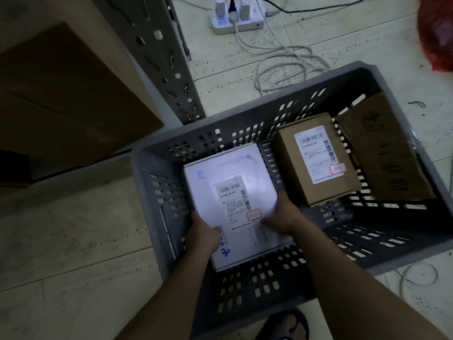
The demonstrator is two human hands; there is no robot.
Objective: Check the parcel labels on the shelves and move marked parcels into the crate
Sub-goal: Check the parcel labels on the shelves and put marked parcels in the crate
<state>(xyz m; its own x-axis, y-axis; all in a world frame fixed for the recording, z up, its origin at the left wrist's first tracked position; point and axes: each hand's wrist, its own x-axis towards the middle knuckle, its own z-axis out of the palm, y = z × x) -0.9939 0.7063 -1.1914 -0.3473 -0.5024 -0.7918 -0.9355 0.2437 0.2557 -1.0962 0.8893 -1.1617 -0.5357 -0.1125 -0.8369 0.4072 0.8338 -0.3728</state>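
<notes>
A grey slotted plastic crate (157, 192) stands on the floor below me. Inside its left half lies a white ZTE parcel (247, 168) with a shipping label that carries a red-ringed mark. My left hand (204, 233) grips the parcel's near left edge, thumb on top. My right hand (282, 217) holds its near right edge, thumb lying on the top face beside the label. A brown cardboard parcel (289, 155) with a similar red-marked label sits in the crate's right half, and a larger brown box (387, 153) leans against the right wall.
A grey perforated shelf upright (161, 57) rises at upper left, with a big brown carton (68, 94) on the shelf. A power strip (235, 18) and loose white cables (282, 67) lie on the tiled floor behind the crate. My sandalled foot (286, 325) is at the bottom edge.
</notes>
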